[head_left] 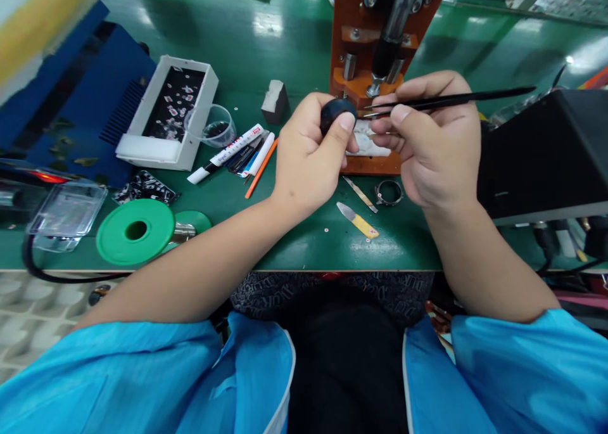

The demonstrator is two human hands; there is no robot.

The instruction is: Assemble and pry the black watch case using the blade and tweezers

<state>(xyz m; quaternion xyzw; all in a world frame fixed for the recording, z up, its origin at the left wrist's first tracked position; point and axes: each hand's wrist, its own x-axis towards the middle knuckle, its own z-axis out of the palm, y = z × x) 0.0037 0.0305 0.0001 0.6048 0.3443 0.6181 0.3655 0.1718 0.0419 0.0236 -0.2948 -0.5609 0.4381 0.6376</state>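
My left hand (311, 152) is closed around a small round black part (338, 114), with the thumb across its front. Black tweezers (451, 99) are held in my right hand (434, 136), their tips pointing left at the edge of the round part. Whether the tips touch it or hold something is too small to tell. Both hands are raised in front of the orange press (370, 92). Below them on the green table lie a metal ring (389, 192), a yellow-handled blade (358, 220) and a thin knife (360, 194).
At the left are a white box (204, 98) of small parts, a clear cup (219, 127), markers (228, 153), an orange stick (261, 168), a grey block (275, 102) and a green spool (114, 231). A black box-shaped device (546, 158) stands at the right.
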